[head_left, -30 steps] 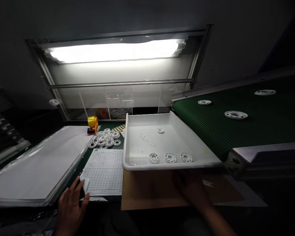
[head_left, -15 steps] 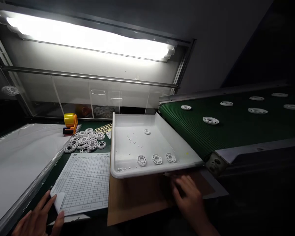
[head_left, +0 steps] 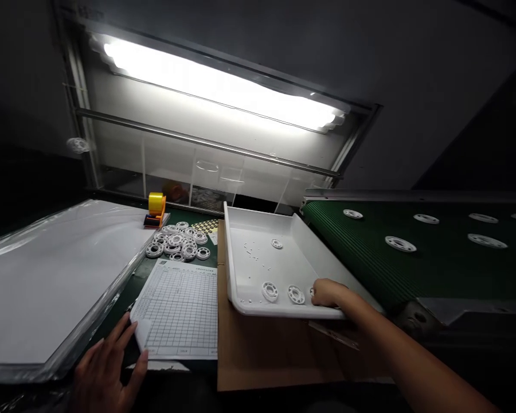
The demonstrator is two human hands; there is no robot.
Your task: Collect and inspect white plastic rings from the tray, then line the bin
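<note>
My right hand (head_left: 327,292) reaches over the front wall of a white tray (head_left: 264,312). Its fingers are curled closed on a white plastic ring with holes (head_left: 312,292), mostly hidden by the hand. Beside it two similar rings (head_left: 296,295) lean along the tray's front, and another ring (head_left: 277,244) lies farther back among small white crumbs. At lower left, my left hand (head_left: 109,364) is open with fingers spread, its fingertips at the turned-up corner of a printed grid sheet (head_left: 183,310).
A pile of white rings (head_left: 178,244) lies behind the sheet, near a yellow tape dispenser (head_left: 155,209). Plastic-covered white sheets (head_left: 55,281) are at left. More rings ride on a green conveyor belt (head_left: 370,269) at right. Brown cardboard (head_left: 262,355) lies under the tray.
My right hand has moved from below the tray's front edge up over it onto the rightmost ring. The camera view has shifted left and tilted. My left hand stays by the sheet's corner.
</note>
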